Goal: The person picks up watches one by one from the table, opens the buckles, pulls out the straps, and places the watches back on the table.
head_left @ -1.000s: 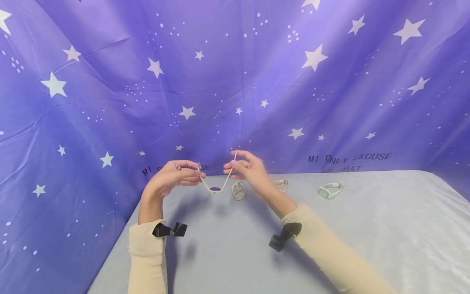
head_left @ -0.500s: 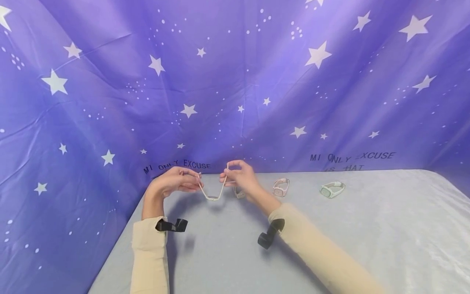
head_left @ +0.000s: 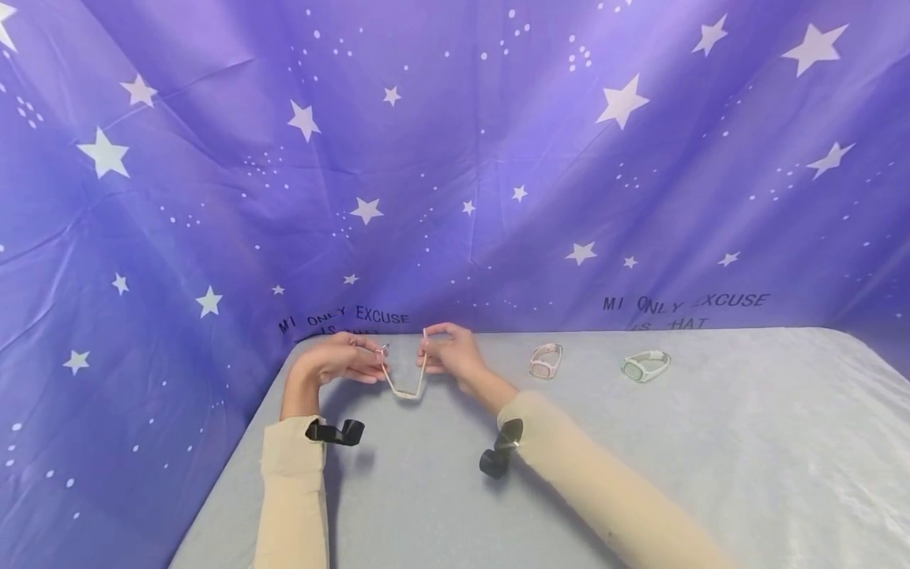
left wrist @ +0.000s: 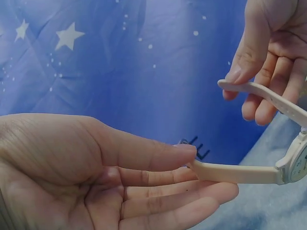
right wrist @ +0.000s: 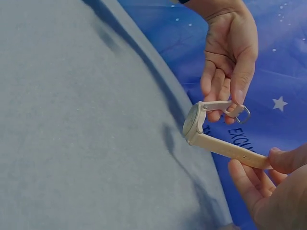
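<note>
A cream wristwatch point(head_left: 406, 394) with its strap undone hangs in a U above the table, its case lowest between my hands. My left hand point(head_left: 347, 360) pinches the buckle end between thumb and fingers; the metal buckle point(right wrist: 245, 115) sticks out past the thumb in the right wrist view. The free end of the strap point(right wrist: 232, 150), with small holes in it, is pinched by my right hand point(head_left: 456, 356). In the left wrist view, part of the round dial point(left wrist: 301, 163) shows at the right edge.
Right of my hands, a pink watch point(head_left: 542, 369) and a pale green watch point(head_left: 635, 370) lie with their straps looped on the grey cloth-covered table point(head_left: 441, 490). A purple star-patterned curtain point(head_left: 441, 158) hangs right behind the table.
Both hands have lowered with the watch, and the right hand has come left, narrowing the U. The pink watch is now uncovered; another beige watch on the table has become hidden behind my right hand.
</note>
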A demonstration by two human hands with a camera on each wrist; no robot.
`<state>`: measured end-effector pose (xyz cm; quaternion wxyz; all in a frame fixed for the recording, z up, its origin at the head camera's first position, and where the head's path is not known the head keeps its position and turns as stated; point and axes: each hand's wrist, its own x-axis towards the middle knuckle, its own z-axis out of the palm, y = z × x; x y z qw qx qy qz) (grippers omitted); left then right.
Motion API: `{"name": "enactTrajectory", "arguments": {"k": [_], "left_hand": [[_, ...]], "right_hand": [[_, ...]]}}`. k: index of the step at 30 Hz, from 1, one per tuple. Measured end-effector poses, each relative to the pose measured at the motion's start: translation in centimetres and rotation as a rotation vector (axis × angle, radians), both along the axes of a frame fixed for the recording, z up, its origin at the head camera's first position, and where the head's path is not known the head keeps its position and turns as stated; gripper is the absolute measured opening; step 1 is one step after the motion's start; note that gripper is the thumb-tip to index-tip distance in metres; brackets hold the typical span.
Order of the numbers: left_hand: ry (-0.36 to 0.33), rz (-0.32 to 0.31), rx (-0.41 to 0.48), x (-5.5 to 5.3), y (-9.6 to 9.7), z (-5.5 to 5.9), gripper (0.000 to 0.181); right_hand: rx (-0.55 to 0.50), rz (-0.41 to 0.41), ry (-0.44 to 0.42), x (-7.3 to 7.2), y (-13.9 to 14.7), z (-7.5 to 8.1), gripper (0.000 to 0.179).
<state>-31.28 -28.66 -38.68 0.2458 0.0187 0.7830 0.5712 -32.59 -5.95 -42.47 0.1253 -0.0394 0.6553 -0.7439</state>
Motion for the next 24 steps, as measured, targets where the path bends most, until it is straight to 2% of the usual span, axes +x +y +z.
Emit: {"name": "enactTrajectory", "arguments": {"k": [6,12,24], "left_hand": [[-0.025,0.035,-0.012,-0.4,-0.2,-0.8,0.039],[-0.027,0.079,-0.036,-0.8,0.0,-1.4,0.037],[-0.012,0.146,-0.104,-1.1,0.9,-1.8,0.037]], "right_hand": [[0.059,-0.007,-0.017,0.0,-0.8,-0.3,0.034],[0.072,-0.029,-0.029,0.0,-1.1,-0.8,0.043],[0.07,-0.074,-0.03,-0.3,-1.9,-1.6,0.042]]}}
